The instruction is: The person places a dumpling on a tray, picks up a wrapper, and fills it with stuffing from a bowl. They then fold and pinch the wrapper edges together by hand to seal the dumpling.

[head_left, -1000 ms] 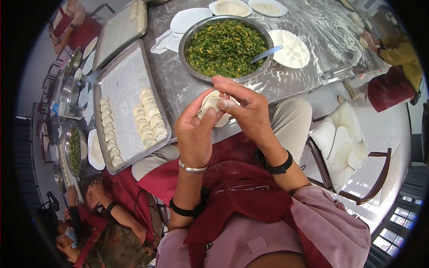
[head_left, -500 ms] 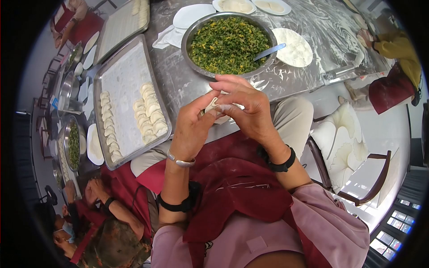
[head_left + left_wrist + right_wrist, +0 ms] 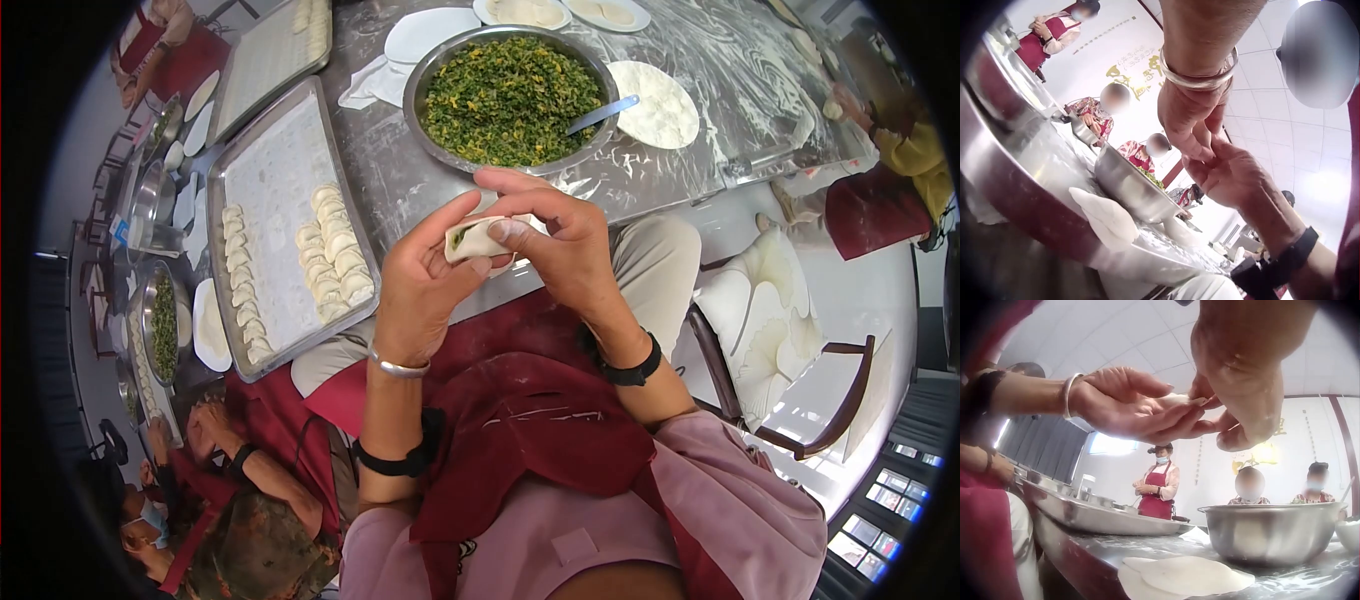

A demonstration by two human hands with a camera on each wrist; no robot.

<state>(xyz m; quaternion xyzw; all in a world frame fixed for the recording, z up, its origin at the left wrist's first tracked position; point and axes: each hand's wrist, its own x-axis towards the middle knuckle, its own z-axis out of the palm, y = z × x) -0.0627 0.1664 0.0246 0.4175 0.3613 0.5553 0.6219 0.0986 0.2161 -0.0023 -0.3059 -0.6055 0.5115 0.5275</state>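
A half-closed dumpling (image 3: 470,240) lies between both hands in front of the apron, green filling showing at its open left end. My left hand (image 3: 422,275) cradles it from the left, thumb along its lower edge. From the other side my right hand (image 3: 565,240) pinches the folded dough between thumb and fingers. In the right wrist view the left hand (image 3: 1129,403) is turned palm up, and a bit of the pale dough (image 3: 1175,399) shows at its fingers. The left wrist view has the dumpling hidden behind the hands.
Beyond the hands stands a steel bowl (image 3: 412,120) of chopped green filling, a blue-handled utensil (image 3: 603,115) in it. Flour fills a white plate (image 3: 660,105) beside it. Left, a metal tray (image 3: 280,150) carries rows of dumplings (image 3: 340,250). Flat dough wrappers (image 3: 1185,575) lie at the table edge.
Half a second ago the fingers of both hands met over the dumpling. Now the left fingers have drawn back leftward, and the dumpling's open end with filling shows. The right hand keeps its pinch.
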